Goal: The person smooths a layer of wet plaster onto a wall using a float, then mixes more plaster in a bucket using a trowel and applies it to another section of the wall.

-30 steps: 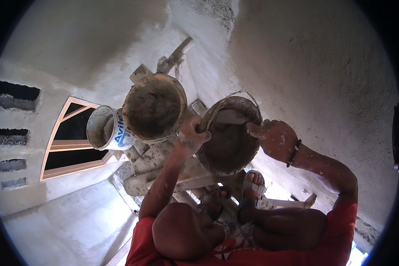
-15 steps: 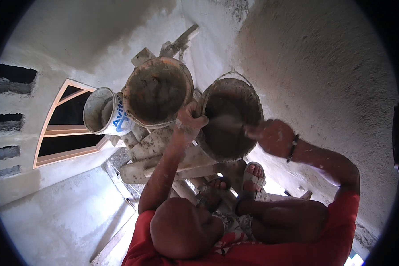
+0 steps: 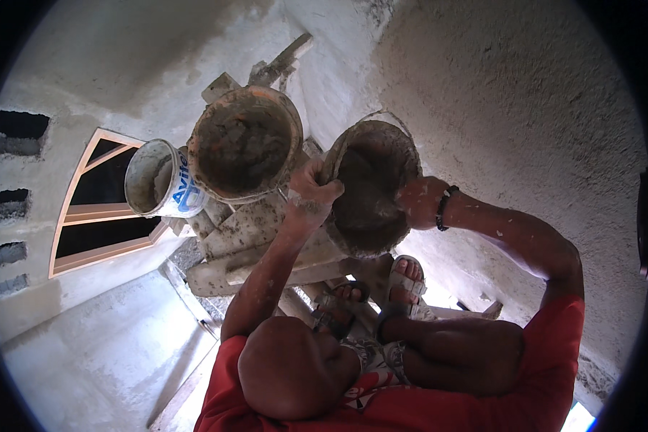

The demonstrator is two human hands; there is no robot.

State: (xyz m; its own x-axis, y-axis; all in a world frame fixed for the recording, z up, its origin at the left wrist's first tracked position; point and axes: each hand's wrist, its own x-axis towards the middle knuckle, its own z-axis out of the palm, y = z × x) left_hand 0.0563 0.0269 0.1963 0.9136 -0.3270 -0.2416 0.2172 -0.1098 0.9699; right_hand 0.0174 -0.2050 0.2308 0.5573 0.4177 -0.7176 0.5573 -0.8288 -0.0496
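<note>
A mortar-caked bucket (image 3: pixel 381 127) with a wire handle sits in front of me, with wet grey mortar (image 3: pixel 367 169) inside. My left hand (image 3: pixel 314 189) is closed on its left rim, the thumb reaching over the edge. At the opposite side, my right hand (image 3: pixel 420 203) dips into the bucket near the right rim, fingers curled. Mortar and the bucket hide the fingertips, so what they hold cannot be made out. A dark bracelet (image 3: pixel 445 207) circles the right wrist. Just left of my left hand stands a second, wider bucket (image 3: pixel 296 124) of lumpy mortar.
A white pail (image 3: pixel 187 193) with blue lettering stands farther left. Mortar-spattered planks (image 3: pixel 248 234) lie beneath the buckets, close to my sandalled feet (image 3: pixel 406 277). Rough plastered wall (image 3: pixel 511 122) rises at the right. A wooden window frame (image 3: pixel 101 212) is set in the left wall.
My right hand, blurred before, has moved slightly up and left to the bucket's right side and looks sharper. The mortar surface has shifted. My left hand keeps its hold on the rim.
</note>
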